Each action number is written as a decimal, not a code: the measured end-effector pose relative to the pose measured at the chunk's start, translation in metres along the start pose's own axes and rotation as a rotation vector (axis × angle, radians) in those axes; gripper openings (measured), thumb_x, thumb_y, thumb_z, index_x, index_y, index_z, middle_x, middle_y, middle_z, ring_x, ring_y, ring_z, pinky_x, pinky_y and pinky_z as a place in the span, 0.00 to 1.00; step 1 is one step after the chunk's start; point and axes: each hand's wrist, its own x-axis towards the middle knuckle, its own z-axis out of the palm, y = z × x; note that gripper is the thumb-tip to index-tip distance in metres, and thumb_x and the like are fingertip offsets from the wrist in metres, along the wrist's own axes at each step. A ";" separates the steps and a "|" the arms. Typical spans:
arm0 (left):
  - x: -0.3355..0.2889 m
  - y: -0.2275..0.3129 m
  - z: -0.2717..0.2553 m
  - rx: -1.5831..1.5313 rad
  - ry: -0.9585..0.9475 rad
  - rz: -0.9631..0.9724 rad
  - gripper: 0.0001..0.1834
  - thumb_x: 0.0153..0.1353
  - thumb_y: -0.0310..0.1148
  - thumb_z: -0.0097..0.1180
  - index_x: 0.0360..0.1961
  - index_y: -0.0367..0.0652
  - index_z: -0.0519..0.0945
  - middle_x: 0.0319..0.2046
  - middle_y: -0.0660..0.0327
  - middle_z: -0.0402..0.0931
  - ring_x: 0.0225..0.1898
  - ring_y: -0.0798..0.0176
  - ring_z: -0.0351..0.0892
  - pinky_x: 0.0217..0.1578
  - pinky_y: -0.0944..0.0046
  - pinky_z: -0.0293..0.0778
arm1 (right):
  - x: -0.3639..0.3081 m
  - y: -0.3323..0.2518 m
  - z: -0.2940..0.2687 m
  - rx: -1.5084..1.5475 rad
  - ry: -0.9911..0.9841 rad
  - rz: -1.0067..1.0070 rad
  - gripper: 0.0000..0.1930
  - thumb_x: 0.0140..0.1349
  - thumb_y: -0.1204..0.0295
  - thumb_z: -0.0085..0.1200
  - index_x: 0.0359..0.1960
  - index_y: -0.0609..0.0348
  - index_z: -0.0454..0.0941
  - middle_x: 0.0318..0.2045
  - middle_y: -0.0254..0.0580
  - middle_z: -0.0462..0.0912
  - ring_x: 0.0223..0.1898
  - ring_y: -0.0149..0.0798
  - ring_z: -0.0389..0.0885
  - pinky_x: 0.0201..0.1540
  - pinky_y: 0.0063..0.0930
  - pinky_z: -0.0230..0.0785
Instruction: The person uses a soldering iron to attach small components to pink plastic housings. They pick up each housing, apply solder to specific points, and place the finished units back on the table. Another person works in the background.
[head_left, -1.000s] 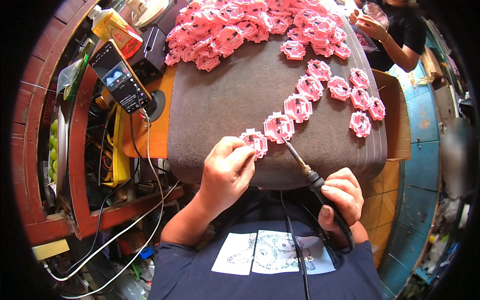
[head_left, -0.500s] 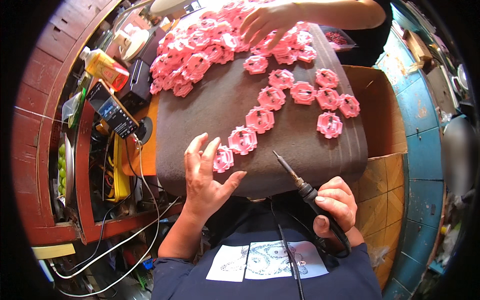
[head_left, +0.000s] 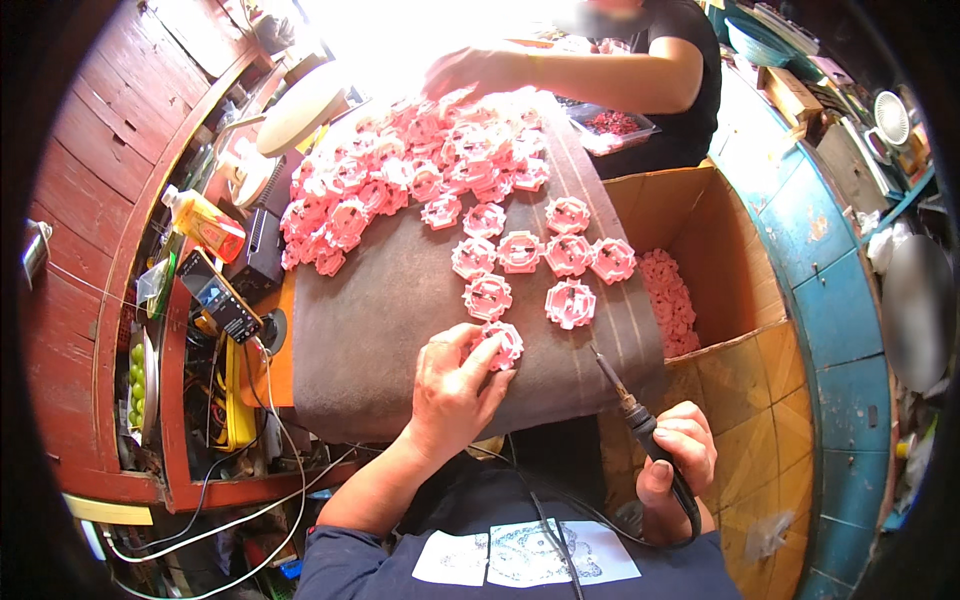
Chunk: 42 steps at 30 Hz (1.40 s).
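Observation:
My left hand (head_left: pixel 455 385) has its thumb and fingers closed around the near piece of a short row of pink plastic pieces (head_left: pixel 508 348). In my right hand (head_left: pixel 683 455) is a soldering iron (head_left: pixel 640 418), its tip pointing up and left, just below another pink piece (head_left: pixel 570 304) and apart from it. Several more flower-shaped pink pieces (head_left: pixel 520 252) with small dark parts in their middles lie ahead of both hands on the dark mat (head_left: pixel 370 340).
A large heap of pink pieces (head_left: pixel 345 222) covers the far part of the mat, under a co-worker's arm (head_left: pixel 610 80). Right of the table stands a cardboard box (head_left: pixel 725 240) with pink pieces inside. At left are a phone (head_left: pixel 220 298), a bottle (head_left: pixel 205 225) and cables.
My left hand has gone from open to closed on a pink piece. The row of pieces now lies closer to the right-hand group. The view has shifted, showing more of the co-worker and the box.

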 end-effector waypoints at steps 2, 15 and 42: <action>0.006 0.006 0.014 -0.049 0.025 0.049 0.32 0.53 0.31 0.79 0.60 0.41 0.82 0.60 0.46 0.75 0.59 0.44 0.78 0.58 0.50 0.77 | 0.001 0.003 -0.006 -0.006 0.013 -0.002 0.16 0.74 0.60 0.60 0.45 0.64 0.78 0.29 0.46 0.81 0.26 0.44 0.78 0.28 0.37 0.72; 0.129 0.076 0.129 -0.141 -0.072 0.247 0.22 0.62 0.39 0.68 0.55 0.43 0.79 0.57 0.48 0.73 0.62 0.41 0.73 0.63 0.40 0.70 | -0.004 0.000 -0.043 -0.216 0.303 0.022 0.18 0.78 0.56 0.50 0.46 0.62 0.74 0.28 0.41 0.75 0.28 0.40 0.73 0.28 0.37 0.68; 0.190 0.081 0.156 0.005 -0.261 0.105 0.41 0.65 0.64 0.60 0.65 0.41 0.77 0.67 0.46 0.68 0.74 0.38 0.62 0.67 0.30 0.59 | -0.022 -0.004 -0.058 -0.227 0.274 0.058 0.17 0.76 0.58 0.48 0.52 0.61 0.75 0.35 0.42 0.74 0.36 0.40 0.71 0.35 0.32 0.65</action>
